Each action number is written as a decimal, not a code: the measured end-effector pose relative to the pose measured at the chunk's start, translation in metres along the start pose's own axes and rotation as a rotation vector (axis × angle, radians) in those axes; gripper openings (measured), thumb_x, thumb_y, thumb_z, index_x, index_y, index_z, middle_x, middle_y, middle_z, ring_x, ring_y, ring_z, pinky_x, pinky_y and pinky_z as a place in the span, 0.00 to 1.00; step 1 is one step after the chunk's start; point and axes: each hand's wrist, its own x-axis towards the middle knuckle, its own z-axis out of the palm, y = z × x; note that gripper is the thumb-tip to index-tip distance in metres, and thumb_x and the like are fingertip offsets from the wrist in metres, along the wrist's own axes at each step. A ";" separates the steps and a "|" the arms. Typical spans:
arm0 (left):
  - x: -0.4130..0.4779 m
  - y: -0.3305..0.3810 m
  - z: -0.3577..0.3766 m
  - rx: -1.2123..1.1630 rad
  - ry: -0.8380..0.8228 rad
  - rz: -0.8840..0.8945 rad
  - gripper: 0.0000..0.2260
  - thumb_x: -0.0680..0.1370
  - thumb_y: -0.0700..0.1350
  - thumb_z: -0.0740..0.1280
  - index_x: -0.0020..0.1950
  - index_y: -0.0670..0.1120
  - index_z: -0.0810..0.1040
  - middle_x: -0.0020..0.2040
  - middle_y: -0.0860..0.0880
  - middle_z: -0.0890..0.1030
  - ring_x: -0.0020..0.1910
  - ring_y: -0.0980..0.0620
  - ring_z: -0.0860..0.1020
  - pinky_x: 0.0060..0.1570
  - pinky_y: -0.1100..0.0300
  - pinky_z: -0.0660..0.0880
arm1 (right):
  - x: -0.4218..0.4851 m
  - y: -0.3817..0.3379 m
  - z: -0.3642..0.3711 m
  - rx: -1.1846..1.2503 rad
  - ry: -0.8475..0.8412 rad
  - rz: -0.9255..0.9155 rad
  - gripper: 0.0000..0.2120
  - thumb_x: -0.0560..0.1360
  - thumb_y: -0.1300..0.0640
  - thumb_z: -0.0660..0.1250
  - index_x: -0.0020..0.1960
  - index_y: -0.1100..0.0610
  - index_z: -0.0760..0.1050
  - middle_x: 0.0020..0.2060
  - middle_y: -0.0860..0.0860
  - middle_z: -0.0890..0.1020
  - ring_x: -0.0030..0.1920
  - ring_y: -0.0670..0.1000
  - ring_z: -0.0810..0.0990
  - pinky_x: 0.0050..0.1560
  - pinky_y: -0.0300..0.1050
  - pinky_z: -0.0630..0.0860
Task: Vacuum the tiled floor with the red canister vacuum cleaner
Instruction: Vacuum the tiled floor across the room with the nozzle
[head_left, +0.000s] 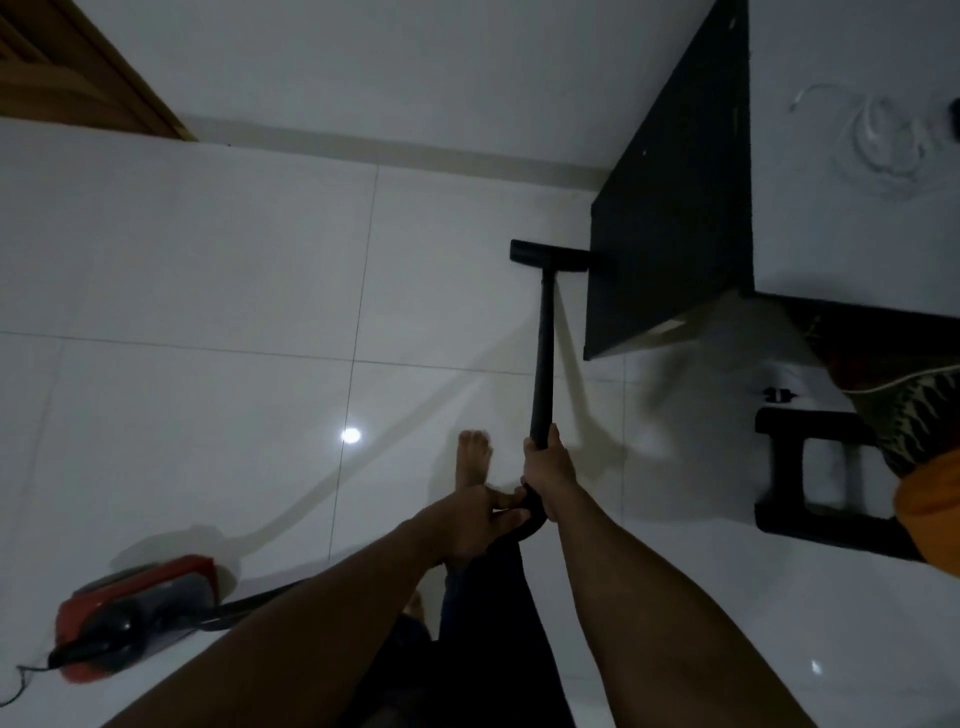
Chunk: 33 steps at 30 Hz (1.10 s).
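Both hands on the wand, floor head at the base of the dark cabinet.

We hold the black wand (542, 358) with the right hand (546, 464), its grip clamped around the tube, and the left hand (480, 515) clamped on the curved handle (529, 512) just behind it. The floor head (540, 254) rests on the tiled floor (208, 270), touching the dark cabinet (675, 218). The red canister vacuum cleaner (136, 613) sits well apart at lower left, its hose (254, 605) running toward us. A bare foot (472, 457) stands beside the wand.
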 end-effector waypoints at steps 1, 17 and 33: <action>0.010 0.004 -0.010 -0.015 0.003 -0.017 0.21 0.85 0.54 0.58 0.73 0.44 0.73 0.51 0.47 0.81 0.40 0.60 0.77 0.40 0.74 0.70 | 0.007 -0.012 -0.005 -0.008 0.005 -0.002 0.31 0.85 0.45 0.57 0.84 0.41 0.47 0.72 0.57 0.75 0.63 0.62 0.80 0.63 0.60 0.79; 0.122 0.068 -0.137 0.065 0.067 -0.039 0.21 0.85 0.58 0.54 0.77 0.57 0.66 0.51 0.44 0.85 0.52 0.49 0.81 0.63 0.50 0.70 | 0.101 -0.163 -0.072 -0.049 0.003 -0.044 0.30 0.86 0.47 0.57 0.84 0.43 0.49 0.72 0.58 0.75 0.64 0.62 0.79 0.62 0.54 0.78; 0.114 0.060 -0.134 0.053 0.130 -0.012 0.22 0.84 0.60 0.53 0.78 0.58 0.63 0.56 0.43 0.83 0.54 0.44 0.80 0.64 0.45 0.72 | 0.086 -0.171 -0.070 -0.047 0.033 -0.072 0.30 0.86 0.46 0.58 0.84 0.43 0.50 0.71 0.58 0.75 0.64 0.62 0.79 0.64 0.59 0.78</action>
